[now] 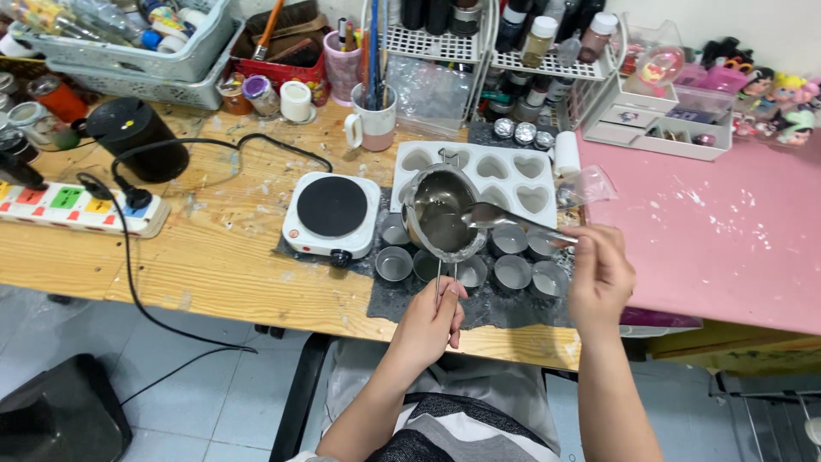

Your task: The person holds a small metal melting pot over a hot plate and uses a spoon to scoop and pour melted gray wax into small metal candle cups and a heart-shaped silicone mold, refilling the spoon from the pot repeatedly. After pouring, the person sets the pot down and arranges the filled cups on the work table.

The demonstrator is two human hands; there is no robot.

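Observation:
My left hand (432, 321) grips the thin handle of a small metal melting pot (440, 214), held above several small round metal tins (395, 263) on a dark mat (479, 304). The pot holds a greyish liquid. My right hand (600, 278) holds a metal spoon (505, 220) by its handle, its bowl resting inside the pot. Behind the pot lies a white heart-shaped mould tray (505, 171).
A small white hot plate (332, 212) sits left of the pot, its cord running to a power strip (81, 205). A black cylinder (137, 137), mug with brushes (372, 120), baskets and racks of bottles line the back. A pink surface (718, 231) lies right.

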